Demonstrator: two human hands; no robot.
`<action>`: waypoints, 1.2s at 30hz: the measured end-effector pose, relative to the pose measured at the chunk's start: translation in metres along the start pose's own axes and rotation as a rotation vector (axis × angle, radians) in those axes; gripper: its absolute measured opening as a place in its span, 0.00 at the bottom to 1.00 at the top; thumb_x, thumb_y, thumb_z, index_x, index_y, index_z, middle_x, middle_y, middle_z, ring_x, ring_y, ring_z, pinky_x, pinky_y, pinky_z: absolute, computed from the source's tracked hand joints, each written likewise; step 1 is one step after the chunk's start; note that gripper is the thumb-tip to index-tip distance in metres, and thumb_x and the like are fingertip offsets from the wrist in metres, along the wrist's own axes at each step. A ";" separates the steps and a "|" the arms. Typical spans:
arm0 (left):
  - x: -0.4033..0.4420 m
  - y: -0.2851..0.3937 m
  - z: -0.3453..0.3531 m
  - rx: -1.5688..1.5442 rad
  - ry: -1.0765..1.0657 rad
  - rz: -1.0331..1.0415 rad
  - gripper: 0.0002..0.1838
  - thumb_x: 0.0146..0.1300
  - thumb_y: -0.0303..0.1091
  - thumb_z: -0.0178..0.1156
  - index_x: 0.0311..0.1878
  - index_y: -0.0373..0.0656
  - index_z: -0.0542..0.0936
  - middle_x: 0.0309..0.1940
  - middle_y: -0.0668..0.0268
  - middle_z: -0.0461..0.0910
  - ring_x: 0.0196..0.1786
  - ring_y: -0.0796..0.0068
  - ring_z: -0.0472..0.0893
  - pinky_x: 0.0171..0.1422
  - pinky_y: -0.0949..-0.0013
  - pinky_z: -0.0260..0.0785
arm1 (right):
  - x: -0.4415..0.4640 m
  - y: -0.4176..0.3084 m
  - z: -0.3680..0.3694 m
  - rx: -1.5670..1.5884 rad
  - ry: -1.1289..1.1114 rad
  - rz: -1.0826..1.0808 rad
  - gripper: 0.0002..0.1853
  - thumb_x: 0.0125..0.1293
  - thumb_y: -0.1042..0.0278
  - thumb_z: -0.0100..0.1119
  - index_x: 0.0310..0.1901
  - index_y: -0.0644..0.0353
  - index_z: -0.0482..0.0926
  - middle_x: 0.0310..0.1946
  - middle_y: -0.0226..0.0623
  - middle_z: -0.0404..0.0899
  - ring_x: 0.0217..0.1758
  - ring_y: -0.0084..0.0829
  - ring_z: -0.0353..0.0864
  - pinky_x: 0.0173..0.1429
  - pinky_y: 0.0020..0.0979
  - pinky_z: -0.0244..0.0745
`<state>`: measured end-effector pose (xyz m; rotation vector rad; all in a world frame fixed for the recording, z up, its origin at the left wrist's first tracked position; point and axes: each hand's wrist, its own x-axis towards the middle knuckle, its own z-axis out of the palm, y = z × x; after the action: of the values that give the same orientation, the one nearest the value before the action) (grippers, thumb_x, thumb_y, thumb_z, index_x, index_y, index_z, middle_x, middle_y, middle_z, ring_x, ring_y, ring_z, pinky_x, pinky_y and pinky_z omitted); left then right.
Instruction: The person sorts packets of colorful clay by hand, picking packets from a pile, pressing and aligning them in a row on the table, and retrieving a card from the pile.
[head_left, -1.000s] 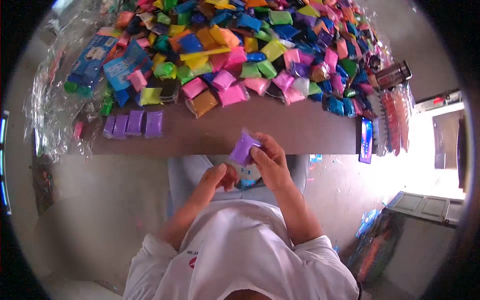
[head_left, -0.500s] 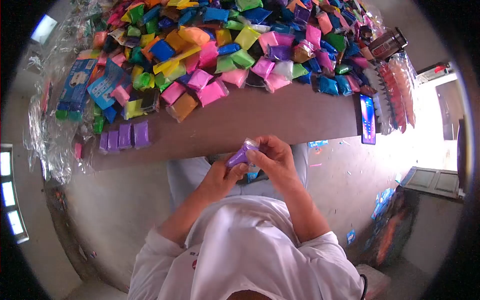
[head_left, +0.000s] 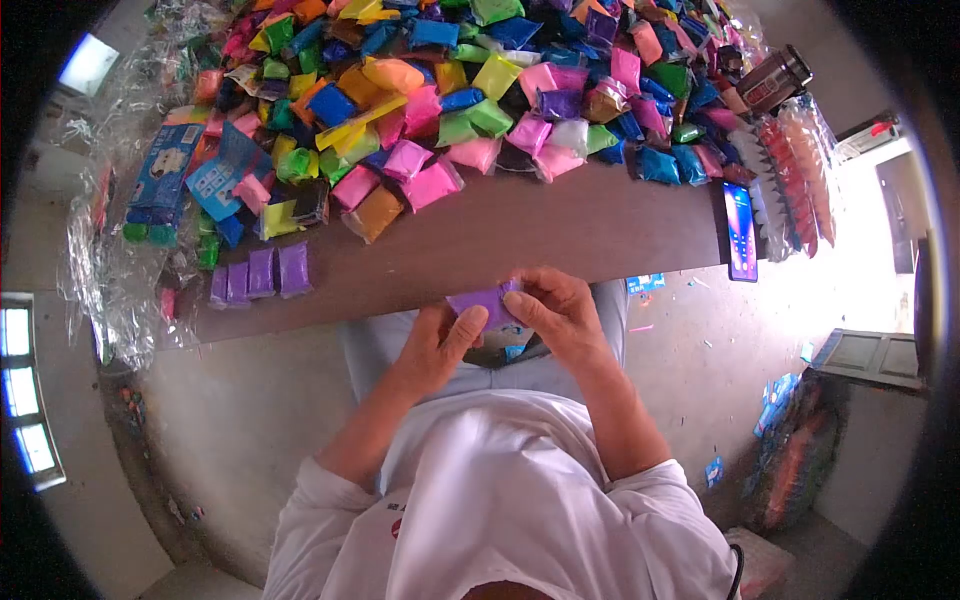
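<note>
A purple packet is held between my two hands, just off the table's front edge and above my lap. My left hand pinches its left end, with the thumb on top. On the right end, the thumb and fingers of my right hand are closed. Several purple packets stand in a row on the left part of the table. Behind them lies a large heap of coloured packets.
At the right of the table are a phone, a dark jar and bagged red and orange strips. Clear plastic wrapping and a blue package lie at the left. Scraps are scattered on the floor.
My left hand has come up from the left and taken hold of the purple packet, which my right hand held alone. The packet now lies flatter, stretched sideways. The view has shifted.
</note>
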<state>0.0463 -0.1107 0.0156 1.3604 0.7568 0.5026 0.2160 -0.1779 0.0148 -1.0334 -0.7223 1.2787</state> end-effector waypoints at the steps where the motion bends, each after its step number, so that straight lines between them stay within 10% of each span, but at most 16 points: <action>1: 0.000 0.000 0.001 -0.001 0.001 0.000 0.24 0.65 0.54 0.51 0.47 0.39 0.74 0.31 0.69 0.75 0.32 0.80 0.74 0.35 0.75 0.68 | -0.001 -0.001 -0.003 -0.078 -0.003 0.024 0.10 0.64 0.70 0.58 0.44 0.66 0.76 0.37 0.29 0.77 0.36 0.17 0.72 0.41 0.20 0.70; 14: 0.018 0.011 0.009 0.172 0.061 0.051 0.18 0.69 0.46 0.48 0.38 0.39 0.75 0.29 0.71 0.74 0.32 0.82 0.71 0.35 0.73 0.66 | -0.005 0.016 0.016 -0.237 0.434 -0.192 0.08 0.64 0.72 0.58 0.39 0.69 0.79 0.31 0.31 0.78 0.33 0.18 0.73 0.37 0.21 0.69; 36: 0.017 0.001 0.021 -0.021 0.186 0.017 0.20 0.69 0.51 0.46 0.35 0.42 0.73 0.22 0.75 0.70 0.22 0.87 0.67 0.23 0.79 0.60 | -0.016 0.019 0.008 -0.059 0.258 -0.006 0.12 0.67 0.63 0.55 0.35 0.65 0.78 0.20 0.25 0.72 0.20 0.15 0.69 0.22 0.19 0.64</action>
<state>0.0729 -0.1128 0.0139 1.3134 0.8897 0.6548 0.1980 -0.1924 0.0025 -1.2173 -0.5665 1.0989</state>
